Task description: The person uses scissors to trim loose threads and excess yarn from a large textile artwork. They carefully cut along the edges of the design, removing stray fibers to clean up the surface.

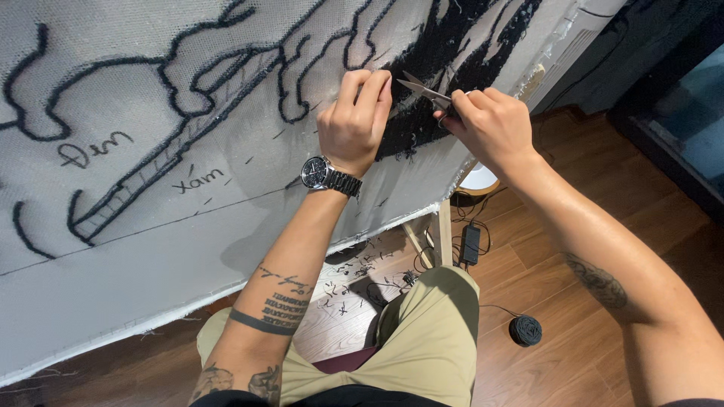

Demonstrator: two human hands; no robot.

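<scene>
A large grey tufting cloth (151,226) stretched on a wooden frame fills the left and top of the view, with black yarn outlines and a dense black tufted patch (452,53) at the upper right. My left hand (354,120), with a wristwatch (320,173) on the wrist, pinches yarn on the cloth at the edge of the black patch. My right hand (486,124) holds small silver scissors (422,89), their blades parted and pointing left toward my left fingers.
Below the frame lie a wooden floor (588,226), a wooden frame leg (443,230), a black power adapter with cable (470,245), a dark ball of yarn (525,330) and several scattered black yarn clippings (347,286). My knee in khaki shorts (430,332) is at the bottom centre.
</scene>
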